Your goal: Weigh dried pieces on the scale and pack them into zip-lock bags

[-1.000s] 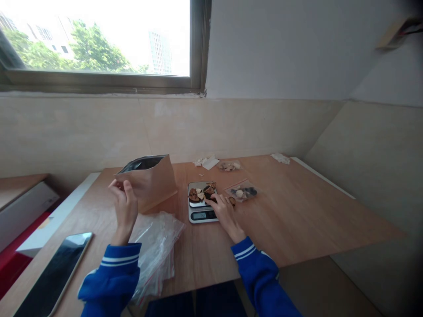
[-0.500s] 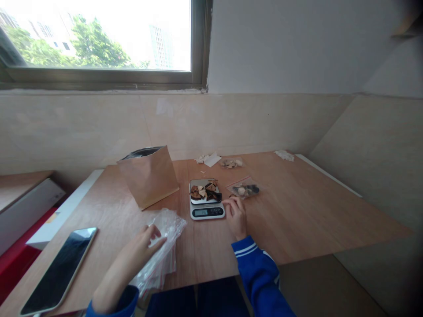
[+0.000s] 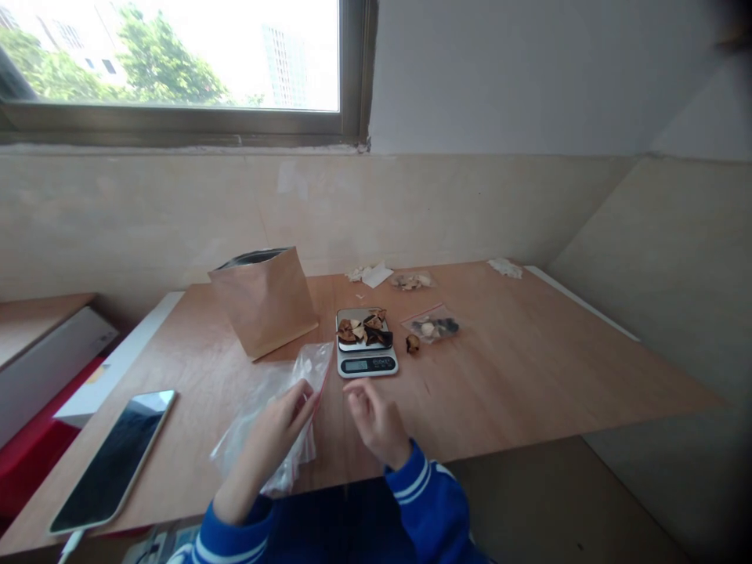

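Note:
My left hand (image 3: pixel 295 409) pinches the edge of a clear zip-seal plastic bag (image 3: pixel 316 362), which lifts beside the scale above more clear bags. My right hand (image 3: pixel 379 423) is just in front of the kitchen scale (image 3: pixel 367 366), its fingers loosely curled and apart with nothing seen in them. On the scale's plate lies a heap of brown and dark dried slices (image 3: pixel 365 329), perhaps dried mushroom. One small brown dried piece (image 3: pixel 412 344) rests on the table to the right of the scale. The digits on the display are too blurred to read.
A brown paper pouch (image 3: pixel 267 301) stands open at the back left. Filled small bags, one with dark and pale pieces (image 3: pixel 433 326) and one with pale pieces (image 3: pixel 412 280), lie behind. White scraps (image 3: pixel 376 274) are near the wall. A phone (image 3: pixel 117 462) lies at left.
My right hand has left the dried piece beside the scale and moved left and nearer. My left hand has moved right and taken hold of a plastic bag's edge, raising it.

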Tool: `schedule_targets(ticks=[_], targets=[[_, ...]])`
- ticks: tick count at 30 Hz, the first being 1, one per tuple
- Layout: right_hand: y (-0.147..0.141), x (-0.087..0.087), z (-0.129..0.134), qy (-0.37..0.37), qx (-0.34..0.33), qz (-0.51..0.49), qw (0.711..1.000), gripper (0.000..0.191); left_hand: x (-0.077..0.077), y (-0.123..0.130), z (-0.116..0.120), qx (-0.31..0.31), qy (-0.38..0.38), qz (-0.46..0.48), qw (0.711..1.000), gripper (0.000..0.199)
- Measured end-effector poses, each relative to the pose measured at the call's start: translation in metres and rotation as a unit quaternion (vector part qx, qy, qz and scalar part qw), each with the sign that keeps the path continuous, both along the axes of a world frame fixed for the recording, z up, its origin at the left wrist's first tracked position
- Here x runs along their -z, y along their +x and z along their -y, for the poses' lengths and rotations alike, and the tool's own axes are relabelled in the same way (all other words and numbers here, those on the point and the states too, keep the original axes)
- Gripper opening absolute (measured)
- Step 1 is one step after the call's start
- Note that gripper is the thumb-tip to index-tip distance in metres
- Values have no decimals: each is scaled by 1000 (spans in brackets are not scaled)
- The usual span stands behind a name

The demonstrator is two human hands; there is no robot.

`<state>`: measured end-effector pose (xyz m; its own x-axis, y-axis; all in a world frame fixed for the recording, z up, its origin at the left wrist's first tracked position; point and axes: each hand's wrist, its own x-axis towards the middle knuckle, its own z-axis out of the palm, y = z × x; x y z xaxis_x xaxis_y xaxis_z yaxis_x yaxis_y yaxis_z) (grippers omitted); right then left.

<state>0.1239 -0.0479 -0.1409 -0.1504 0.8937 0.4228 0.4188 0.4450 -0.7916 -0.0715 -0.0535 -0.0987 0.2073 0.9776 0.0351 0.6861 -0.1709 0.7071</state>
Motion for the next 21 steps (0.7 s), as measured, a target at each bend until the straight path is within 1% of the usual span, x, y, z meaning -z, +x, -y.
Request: schedule_targets(ticks=[1,2,4,5,7,9,11,12,14,16,19,21], targets=[[-14,-4,8,-36,-31,-1,999,22,-1,7,1,6,15,24,1000,30],[-25,-8,14,-65,-45,-16,997,24,-2,13,2,8,28,50,998,29],[-39,-10,17,-105,-48,-57,992,29,-2,22,3,-4,50,103,993,29],[-42,-10,15,-117,-45,-75,989,32,-2,24,3,-19,59,131,989,30],[-37,-5,6,-134,-34,-98,985,39,-4,24,2,-78,84,198,974,32],[-25,2,-3,-149,-23,-115,982,44,-8,22,-2,-155,111,267,945,34],[-11,5,-9,-156,-17,-129,979,46,-11,22,-8,-218,128,307,918,34],[-4,5,-11,-153,-20,-127,980,46,-11,22,-12,-236,131,310,912,33],[9,2,-16,-124,-18,-99,987,43,-9,25,-24,-254,141,293,911,32],[23,-4,-26,-64,18,-59,996,34,-1,28,-39,-265,153,266,914,33],[47,-7,-53,45,103,3,994,25,16,34,-64,-278,165,253,912,33],[61,-3,-74,84,121,64,987,26,30,38,-77,-297,176,273,898,32]])
